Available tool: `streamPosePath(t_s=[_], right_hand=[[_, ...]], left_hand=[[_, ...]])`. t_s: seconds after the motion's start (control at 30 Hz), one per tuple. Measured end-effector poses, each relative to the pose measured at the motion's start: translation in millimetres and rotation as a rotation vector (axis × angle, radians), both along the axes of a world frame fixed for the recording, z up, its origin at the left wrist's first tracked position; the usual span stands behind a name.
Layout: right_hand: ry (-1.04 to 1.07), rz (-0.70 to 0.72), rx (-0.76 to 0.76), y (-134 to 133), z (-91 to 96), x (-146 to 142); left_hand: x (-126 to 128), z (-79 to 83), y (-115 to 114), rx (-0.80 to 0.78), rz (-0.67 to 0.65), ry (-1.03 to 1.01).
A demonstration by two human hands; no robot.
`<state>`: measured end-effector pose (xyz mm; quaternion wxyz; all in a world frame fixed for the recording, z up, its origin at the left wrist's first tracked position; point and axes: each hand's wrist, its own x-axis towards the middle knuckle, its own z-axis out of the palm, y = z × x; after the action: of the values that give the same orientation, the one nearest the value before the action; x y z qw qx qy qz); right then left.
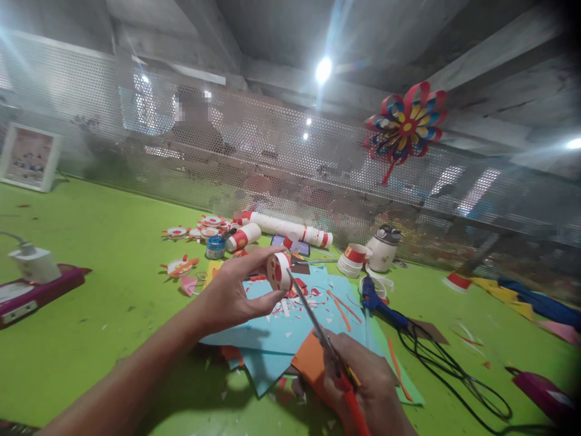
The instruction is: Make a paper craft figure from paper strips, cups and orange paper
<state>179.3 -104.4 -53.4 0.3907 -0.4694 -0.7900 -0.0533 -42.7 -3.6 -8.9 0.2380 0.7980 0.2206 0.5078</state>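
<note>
Between the thumb and fingers of my left hand (240, 284) is a short white paper cup piece (280, 271) with red spots on its round face. My right hand (363, 375) grips a pair of scissors (315, 318) with red handles. Their blades point up and left, with the tips at the edge of the cup piece; whether they touch it I cannot tell. Light blue paper (272, 336) lies below both hands, strewn with red and white snippets. An orange paper piece (311, 360) lies beside my right hand, partly hidden by it.
A blue glue gun (379, 306) with a looped black cable lies to the right. White-and-red cups (351, 260), a long tube (285, 229) and a blue-lidded jar (215, 246) stand behind. Spoked paper discs (180, 266) lie left. A purple power strip (45, 293) sits far left.
</note>
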Motion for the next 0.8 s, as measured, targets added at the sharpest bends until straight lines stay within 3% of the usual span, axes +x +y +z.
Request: streamPosePath(t_s=[0.23,0.47,0.6,0.8], right_hand=[[0.070,0.001,-0.062,-1.7,3.0,-0.6],[0.292,-0.034,-0.273,-2.3,-8.5,-9.5],[0.406,-0.050,-0.420,-3.6,-3.6,-0.3],[0.357,-0.041,-0.422,3.6,3.4,16.7]], left_hand=[[2.7,5.3,-2.8,-0.053,-0.028,-0.031],[0.7,8.0,-0.4,-0.193,-0.101,-0.018],[-2.9,9.1,1.8,-0.257,-0.071,0.002],[-9.2,13.8,4.1,-0.360,-0.287,0.031]])
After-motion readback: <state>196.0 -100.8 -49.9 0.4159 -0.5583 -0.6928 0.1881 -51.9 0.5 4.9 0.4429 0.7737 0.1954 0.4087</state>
